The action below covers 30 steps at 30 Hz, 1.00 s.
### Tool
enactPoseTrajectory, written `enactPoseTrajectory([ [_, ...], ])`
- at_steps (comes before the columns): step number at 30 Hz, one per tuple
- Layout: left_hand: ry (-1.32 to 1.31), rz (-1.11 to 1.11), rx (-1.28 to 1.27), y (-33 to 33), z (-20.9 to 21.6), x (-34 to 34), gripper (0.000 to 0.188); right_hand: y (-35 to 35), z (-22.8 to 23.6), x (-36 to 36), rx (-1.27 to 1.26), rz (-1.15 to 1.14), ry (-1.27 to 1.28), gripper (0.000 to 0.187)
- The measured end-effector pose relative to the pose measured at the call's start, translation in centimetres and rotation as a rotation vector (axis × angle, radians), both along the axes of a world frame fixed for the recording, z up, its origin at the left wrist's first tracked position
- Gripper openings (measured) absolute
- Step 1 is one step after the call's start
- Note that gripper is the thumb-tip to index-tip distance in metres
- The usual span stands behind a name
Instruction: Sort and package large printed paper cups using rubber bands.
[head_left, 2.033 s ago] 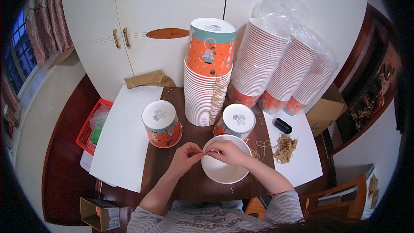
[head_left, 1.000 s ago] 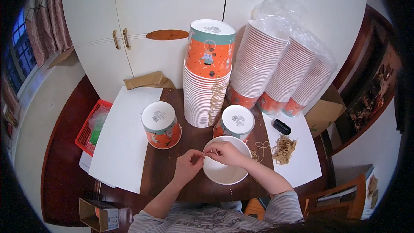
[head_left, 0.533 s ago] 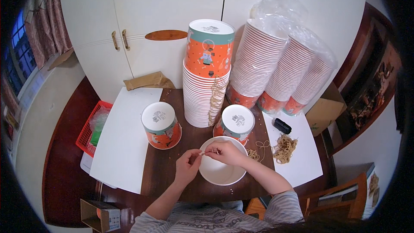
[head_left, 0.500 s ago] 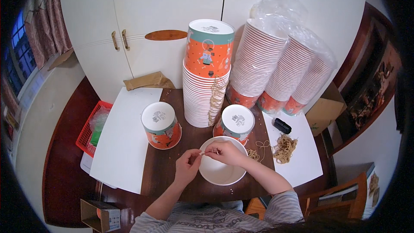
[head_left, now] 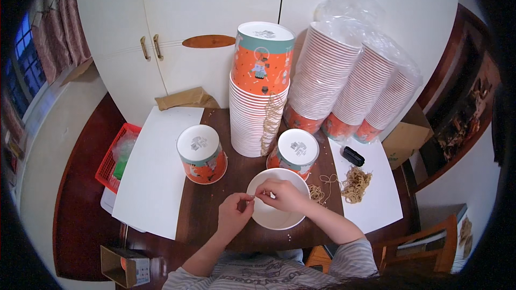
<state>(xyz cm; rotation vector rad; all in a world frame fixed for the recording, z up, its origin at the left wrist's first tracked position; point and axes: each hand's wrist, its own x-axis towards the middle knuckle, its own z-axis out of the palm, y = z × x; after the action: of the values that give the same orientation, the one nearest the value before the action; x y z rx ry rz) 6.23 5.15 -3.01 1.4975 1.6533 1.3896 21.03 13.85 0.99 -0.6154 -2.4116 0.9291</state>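
Note:
In front of me a round paper bucket [head_left: 278,218] stands mouth up, its white inside showing. Over its left rim my left hand [head_left: 234,214] and my right hand [head_left: 284,194] meet, fingertips nearly touching. Each hand is closed in a pinch; the tiny thing between the fingertips is too small to make out. Just behind the bucket sits an upside-down orange and teal bucket [head_left: 299,147]. Another upturned bucket [head_left: 201,147] stands to the left. A tangle of tan cord [head_left: 321,193] lies close to the bucket's right side.
A tall stack of nested buckets [head_left: 252,118] rises mid-table, with cord hanging down it. Behind on the right lean plastic-wrapped bucket stacks [head_left: 326,75]. A heap of cord [head_left: 356,184] and a black object [head_left: 352,156] lie on the white right leaf. A red basket [head_left: 110,166] is at left.
My pinched fingertips have dropped slightly toward the bucket's rim. The whole view has shifted a little; the buckets and cord otherwise look the same.

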Motion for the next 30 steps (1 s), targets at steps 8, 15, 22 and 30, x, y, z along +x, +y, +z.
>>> enactPoseTrajectory([
  [8,0.256,-0.059,0.227,1.2,0.1,-1.3,0.012,-0.3,-0.4,0.0,-0.113,-0.031,0.006,0.01],
  [15,0.192,-0.01,0.175,1.2,0.5,-1.9,0.011,0.1,-2.6,-1.0,-0.337,0.02,0.072,0.011],
  [22,0.185,-0.008,0.194,1.3,0.0,-2.5,0.011,0.3,-2.6,-1.5,-0.58,0.113,0.163,0.006],
  [30,0.056,0.008,0.133,1.3,0.1,-2.4,0.008,0.6,-2.8,-1.2,-0.639,0.108,0.135,0.004],
])
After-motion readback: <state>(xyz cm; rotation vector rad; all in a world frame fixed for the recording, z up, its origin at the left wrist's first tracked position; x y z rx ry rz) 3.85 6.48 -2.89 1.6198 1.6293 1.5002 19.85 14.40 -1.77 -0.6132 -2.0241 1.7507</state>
